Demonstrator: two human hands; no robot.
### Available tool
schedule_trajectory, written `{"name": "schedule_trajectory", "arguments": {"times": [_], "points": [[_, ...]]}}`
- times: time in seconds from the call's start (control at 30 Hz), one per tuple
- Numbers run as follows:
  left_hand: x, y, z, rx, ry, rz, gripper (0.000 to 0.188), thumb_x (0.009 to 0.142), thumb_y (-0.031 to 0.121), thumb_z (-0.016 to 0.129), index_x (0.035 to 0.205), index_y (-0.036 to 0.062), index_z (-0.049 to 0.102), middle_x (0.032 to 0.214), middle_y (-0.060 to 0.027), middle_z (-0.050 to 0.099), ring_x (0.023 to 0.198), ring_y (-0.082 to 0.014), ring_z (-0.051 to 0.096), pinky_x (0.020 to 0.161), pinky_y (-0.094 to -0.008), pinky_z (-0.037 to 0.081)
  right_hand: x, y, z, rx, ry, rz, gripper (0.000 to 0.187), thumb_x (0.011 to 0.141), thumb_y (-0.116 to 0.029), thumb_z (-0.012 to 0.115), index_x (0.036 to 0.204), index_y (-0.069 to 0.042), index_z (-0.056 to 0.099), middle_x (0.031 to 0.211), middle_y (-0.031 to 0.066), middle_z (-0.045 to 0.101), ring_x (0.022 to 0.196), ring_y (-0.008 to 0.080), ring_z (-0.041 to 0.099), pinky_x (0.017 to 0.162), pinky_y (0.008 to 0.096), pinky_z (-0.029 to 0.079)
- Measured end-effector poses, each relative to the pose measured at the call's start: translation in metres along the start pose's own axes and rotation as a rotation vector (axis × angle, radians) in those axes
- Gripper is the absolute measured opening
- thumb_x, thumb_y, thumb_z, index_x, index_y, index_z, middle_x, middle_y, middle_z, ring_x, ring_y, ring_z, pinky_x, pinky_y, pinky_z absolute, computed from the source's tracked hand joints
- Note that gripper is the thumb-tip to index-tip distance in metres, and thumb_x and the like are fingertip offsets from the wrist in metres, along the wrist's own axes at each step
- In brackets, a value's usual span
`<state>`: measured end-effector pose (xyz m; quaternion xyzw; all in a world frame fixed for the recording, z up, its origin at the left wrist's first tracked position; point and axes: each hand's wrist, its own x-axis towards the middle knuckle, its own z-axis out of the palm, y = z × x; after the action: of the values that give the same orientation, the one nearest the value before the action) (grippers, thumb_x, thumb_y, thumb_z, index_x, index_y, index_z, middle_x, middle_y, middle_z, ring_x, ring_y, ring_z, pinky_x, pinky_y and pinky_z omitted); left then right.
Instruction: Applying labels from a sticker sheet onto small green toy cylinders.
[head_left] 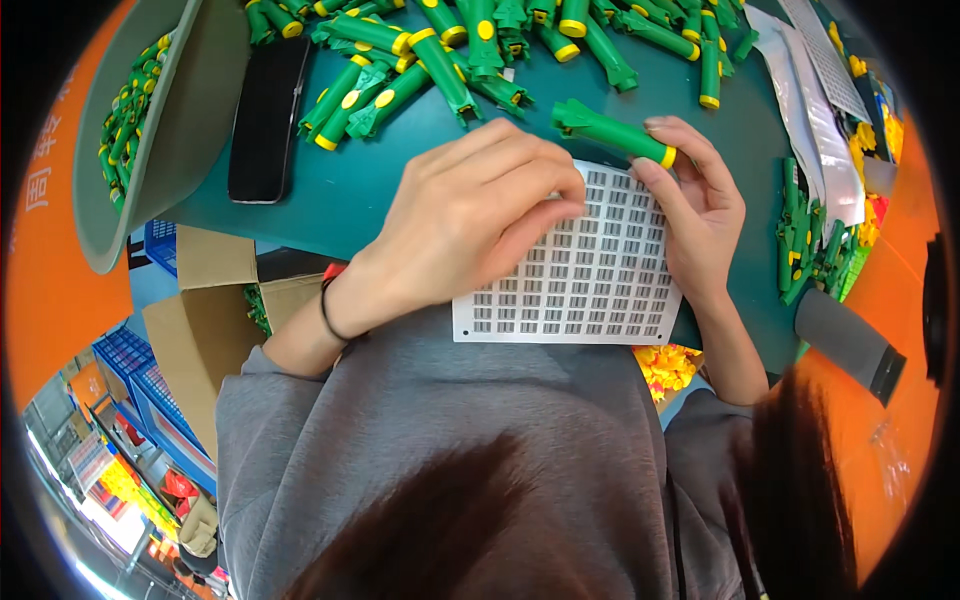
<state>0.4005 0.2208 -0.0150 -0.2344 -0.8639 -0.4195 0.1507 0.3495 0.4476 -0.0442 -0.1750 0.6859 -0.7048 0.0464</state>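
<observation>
My right hand (703,205) grips a green plastic tube (610,131) by its yellow end, between thumb and fingers. The tube's flared end points left, over the table. A white sheet of small grey printed labels (580,270) lies beneath both hands at the table's near edge. Over the upper left part of this sheet, my left hand (490,205) is closed in a pinch, thumb against fingertips. Whatever sits in that pinch is hidden or too small to make out. A black band circles the left wrist.
Many green tubes with yellow ends (480,45) lie at the far side of the green table (330,215). A black phone (268,120) rests at left beside a grey-green bin (190,110). More green pieces (797,230) and white sheets (800,110) are at right. A cardboard box (185,340) stands lower left.
</observation>
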Motion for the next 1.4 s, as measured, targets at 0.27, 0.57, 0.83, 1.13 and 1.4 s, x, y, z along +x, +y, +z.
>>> {"name": "schedule_trajectory", "arguments": {"times": [0.27,0.57,0.83,1.13,1.4], "points": [[0.037,0.011,-0.018,-0.349,-0.101,-0.253,0.013,0.086,0.005,0.074,0.095,-0.0023,0.069,0.097,-0.0083,0.072,0.093,-0.0153,0.066,0.087,-0.0286,0.051,-0.010,-0.009,0.008,0.174,-0.066,-0.005,0.038,0.084,0.016,0.066,0.120,0.005,0.060,0.125,0.0171,0.061,0.118,0.0233,0.060,0.101,0.0335,0.050],[0.043,0.015,-0.016,-0.262,-0.188,-0.316,0.014,0.088,0.009,0.073,0.095,-0.0028,0.071,0.091,-0.0058,0.072,0.087,-0.0130,0.067,0.083,-0.0279,0.053,-0.010,-0.011,0.003,0.043,-0.124,-0.132,0.037,0.085,0.015,0.068,0.121,0.006,0.062,0.127,0.0162,0.060,0.115,0.0222,0.063,0.100,0.0345,0.055],[0.047,0.014,-0.011,-0.235,-0.202,-0.315,0.016,0.088,0.010,0.074,0.096,-0.0027,0.071,0.089,-0.0048,0.072,0.085,-0.0120,0.067,0.080,-0.0268,0.053,-0.010,-0.014,0.002,0.032,-0.091,-0.104,0.037,0.082,0.018,0.067,0.117,0.007,0.064,0.126,0.0191,0.061,0.114,0.0233,0.063,0.097,0.0338,0.055],[0.037,0.011,-0.001,-0.412,-0.255,-0.423,0.028,0.092,0.028,0.072,0.090,0.0003,0.074,0.068,-0.0102,0.068,0.062,-0.0155,0.064,0.056,-0.0301,0.048,-0.011,-0.022,0.005,0.098,-0.143,0.045,0.040,0.086,0.010,0.070,0.125,0.004,0.061,0.123,0.0144,0.065,0.112,0.0206,0.064,0.097,0.0324,0.054],[0.004,-0.014,-0.161,0.324,1.020,-0.379,0.030,0.104,0.021,0.052,0.104,0.0000,0.074,0.088,-0.0061,0.073,0.089,-0.0148,0.069,0.078,-0.0308,0.056,0.054,-0.035,-0.009,-0.699,-0.058,-0.157,0.023,0.094,-0.012,0.068,0.115,-0.005,0.069,0.108,0.0038,0.070,0.092,0.0112,0.061,0.086,0.0260,0.050]]}}
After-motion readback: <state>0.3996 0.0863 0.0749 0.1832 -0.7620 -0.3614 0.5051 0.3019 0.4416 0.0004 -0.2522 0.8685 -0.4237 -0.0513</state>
